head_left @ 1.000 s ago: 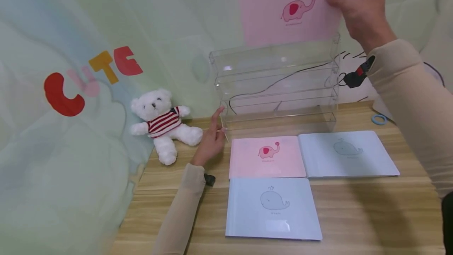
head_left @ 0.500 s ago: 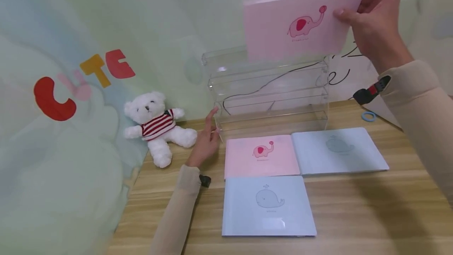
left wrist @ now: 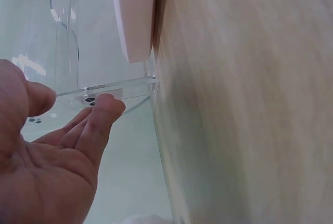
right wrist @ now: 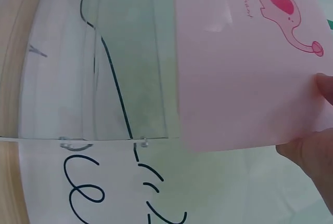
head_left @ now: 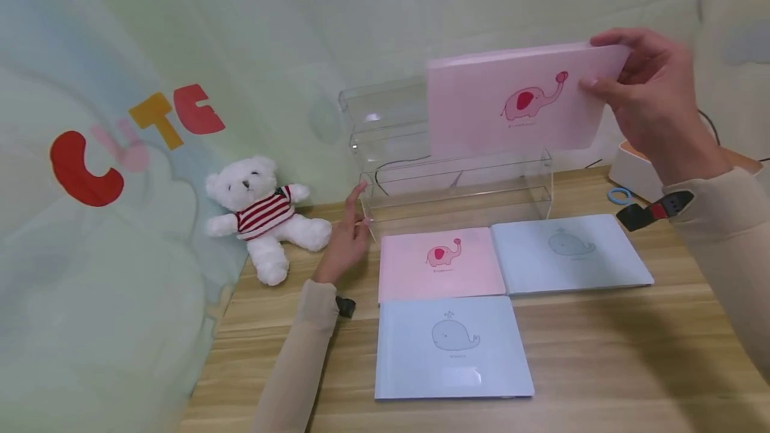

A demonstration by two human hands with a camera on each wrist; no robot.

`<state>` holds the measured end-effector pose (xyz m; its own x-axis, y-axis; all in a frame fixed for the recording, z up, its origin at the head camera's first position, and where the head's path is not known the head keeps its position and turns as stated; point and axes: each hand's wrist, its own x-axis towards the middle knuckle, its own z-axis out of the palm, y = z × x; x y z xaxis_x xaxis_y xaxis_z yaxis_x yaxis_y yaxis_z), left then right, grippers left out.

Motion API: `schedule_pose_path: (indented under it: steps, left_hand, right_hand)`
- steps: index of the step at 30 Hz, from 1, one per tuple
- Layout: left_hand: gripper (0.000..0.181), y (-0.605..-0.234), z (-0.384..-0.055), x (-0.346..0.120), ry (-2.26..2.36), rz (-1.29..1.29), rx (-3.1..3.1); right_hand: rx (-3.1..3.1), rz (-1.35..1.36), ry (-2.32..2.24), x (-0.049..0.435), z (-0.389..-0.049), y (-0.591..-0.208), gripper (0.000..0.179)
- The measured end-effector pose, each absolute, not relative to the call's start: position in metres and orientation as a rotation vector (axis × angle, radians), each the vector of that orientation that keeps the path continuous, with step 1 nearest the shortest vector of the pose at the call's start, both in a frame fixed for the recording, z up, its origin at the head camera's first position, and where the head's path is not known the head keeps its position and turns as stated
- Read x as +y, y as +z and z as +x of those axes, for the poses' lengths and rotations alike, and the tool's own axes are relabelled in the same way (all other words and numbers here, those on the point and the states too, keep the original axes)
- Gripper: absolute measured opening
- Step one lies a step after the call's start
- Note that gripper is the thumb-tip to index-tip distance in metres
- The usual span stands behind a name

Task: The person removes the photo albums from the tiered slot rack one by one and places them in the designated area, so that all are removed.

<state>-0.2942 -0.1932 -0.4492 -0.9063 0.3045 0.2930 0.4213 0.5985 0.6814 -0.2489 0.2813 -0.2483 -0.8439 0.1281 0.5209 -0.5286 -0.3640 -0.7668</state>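
Observation:
In the head view my right hand [head_left: 664,102] pinches a pink book [head_left: 469,99] by its right end, thumb on the elephant cover. The book is upright, in front of the upper tiers of a clear acrylic rack [head_left: 391,146] in this view. My left hand [head_left: 345,242] holds the rack's left side panel near the bottom. The left wrist view shows its fingertips [left wrist: 109,102] against the clear panel, with the thumb at the other side. Before the rack lie another pink elephant book [head_left: 409,266] and two pale blue whale books [head_left: 403,353].
A white teddy bear [head_left: 273,216] in a striped shirt sits left of the rack. Right of the rack are a blue ring [head_left: 619,195] and a white box-like object [head_left: 631,169]. A printed curtain [head_left: 289,39] hangs behind the wooden table [head_left: 577,359].
My right hand has lowered the pink book and shifted it slightly right, from above the rack to before its upper tiers. My left hand keeps its hold on the rack's side.

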Motion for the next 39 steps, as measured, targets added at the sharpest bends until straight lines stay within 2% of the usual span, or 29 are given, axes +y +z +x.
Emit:
schedule_pose_path:
  steps: [10,30,39]
  left_hand:
    - [0.08,-0.45,-0.295,-0.192,-1.201,-0.61,-2.692]
    - [0.083,-0.449,-0.294,-0.194,-1.176,-0.596,-2.699]
    - [0.08,-0.449,-0.294,-0.193,-1.164,-0.617,-2.698]
  right_hand:
    - [-1.553,0.508,2.195,0.293,-0.227,-0.27,0.047]
    - [-1.725,0.223,2.149,0.326,-0.177,-0.317,0.053]
    - [-1.751,0.246,2.11,0.339,-0.153,-0.352,0.049]
